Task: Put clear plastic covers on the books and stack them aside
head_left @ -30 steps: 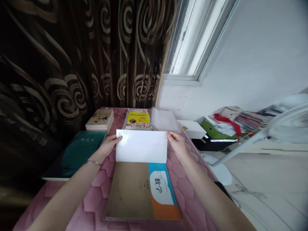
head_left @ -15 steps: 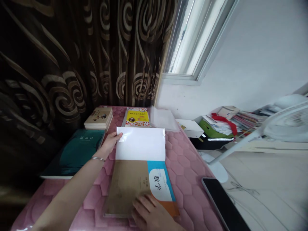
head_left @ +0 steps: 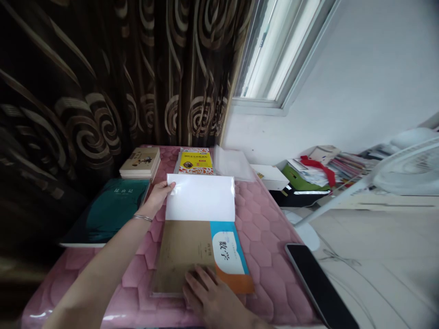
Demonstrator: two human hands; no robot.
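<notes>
Textbook (head_left: 202, 256) with a brown, blue and orange cover lies flat at the centre of the pink quilted tabletop (head_left: 264, 237), long axis running 12 to 6 o'clock, near edge toward the person. Working left to right: a dark green book (head_left: 109, 210) lies at 9 o'clock of it, with a stack of tan books (head_left: 140, 162) beyond at 11 o'clock. Left hand (head_left: 158, 197) sits at the textbook's far-left corner, about 11 o'clock from the cover's middle, forearm stretched diagonally across the table, a thin bracelet at the wrist; thumb and fingers are closed on the upper-left corner of a white flap (head_left: 200, 203), which stands raised off the far end of the book with a glossy clear film over it. A yellow book (head_left: 196, 162) lies at 12 o'clock, a clear plastic sleeve (head_left: 233, 163) just beside it. Right hand (head_left: 206, 294) is the nearer one, at 6 o'clock, palm down, fingers spread and pressed flat on the cover's near edge, gripping nothing. A dark phone (head_left: 320, 285) lies at 4 o'clock near the table's right edge, apart from the book. The hands sit at opposite ends of the long axis.
</notes>
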